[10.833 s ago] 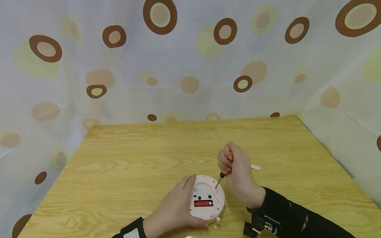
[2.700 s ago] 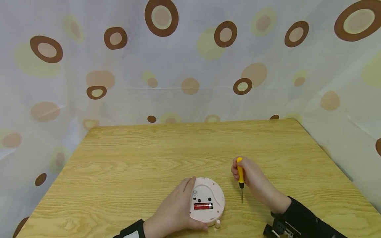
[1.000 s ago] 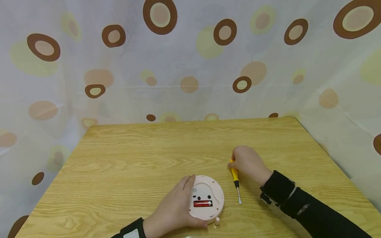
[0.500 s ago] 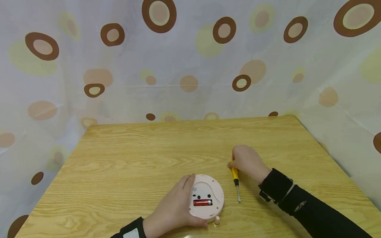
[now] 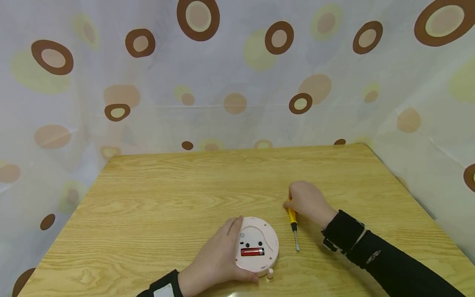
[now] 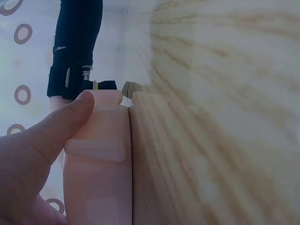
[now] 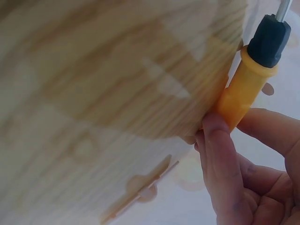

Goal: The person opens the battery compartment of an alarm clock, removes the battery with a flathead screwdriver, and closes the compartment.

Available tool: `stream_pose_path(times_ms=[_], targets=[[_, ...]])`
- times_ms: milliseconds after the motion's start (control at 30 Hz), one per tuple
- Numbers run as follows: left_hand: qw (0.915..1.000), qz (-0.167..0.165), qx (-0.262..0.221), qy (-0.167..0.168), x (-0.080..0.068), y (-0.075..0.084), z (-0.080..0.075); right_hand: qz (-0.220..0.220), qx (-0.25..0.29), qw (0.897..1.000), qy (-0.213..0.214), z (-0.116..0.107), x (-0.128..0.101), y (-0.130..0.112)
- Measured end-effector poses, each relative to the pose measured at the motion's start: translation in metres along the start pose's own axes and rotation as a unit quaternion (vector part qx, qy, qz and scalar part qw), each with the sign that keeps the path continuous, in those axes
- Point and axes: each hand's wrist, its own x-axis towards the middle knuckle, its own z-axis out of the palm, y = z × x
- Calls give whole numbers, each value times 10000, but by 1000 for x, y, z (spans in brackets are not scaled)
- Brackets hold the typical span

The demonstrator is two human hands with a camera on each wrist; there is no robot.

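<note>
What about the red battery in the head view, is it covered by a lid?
No, the red battery lies exposed in the back of the pale round device.

No words, brand or number can be read for certain. The red battery (image 5: 250,252) set in the back of the round pale pink device (image 5: 256,264) bears a line of pale lettering (image 5: 254,251) that runs left to right along its side, but in the head view the letters are too small and blurred to spell out. A tiny dark mark (image 5: 264,267) stands on the device's back by its near rim, towards the right; whether it is print, a sign or only part of the moulding cannot be told.
</note>
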Motion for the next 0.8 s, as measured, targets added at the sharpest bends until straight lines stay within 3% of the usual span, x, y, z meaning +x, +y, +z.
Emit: stream_pose_path(times_ms=[800], targets=[[9999, -27, 76, -101, 1, -2, -2, -60, -20, 10000, 23, -1, -4, -2]])
